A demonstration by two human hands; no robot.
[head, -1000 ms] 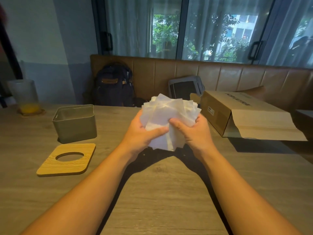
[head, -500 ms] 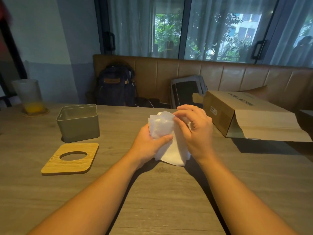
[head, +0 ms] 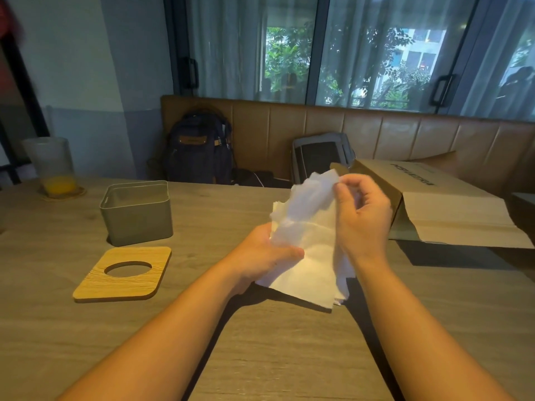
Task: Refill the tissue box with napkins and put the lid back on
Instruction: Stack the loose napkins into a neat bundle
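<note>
A stack of white napkins [head: 309, 261] is held just above the wooden table at its middle. My left hand [head: 266, 256] grips the stack's left side, thumb across the front. My right hand [head: 362, 218] pinches the upper edge of a thin translucent sheet [head: 312, 198] that stands up from the top of the stack. The grey tissue box [head: 137, 215] stands open and empty-looking at the left. Its wooden lid [head: 124, 273] with a round hole lies flat in front of the box.
An open cardboard box [head: 440, 209] lies on its side at the right. A plastic cup with orange drink [head: 50, 169] stands on a coaster at the far left. Behind the table runs a bench with a dark backpack [head: 199, 151] and a grey bag [head: 321, 157].
The napkins went from a fanned bunch held up in both hands to a lower, flatter stack. My right hand left the stack's side and now lifts the thin top sheet.
</note>
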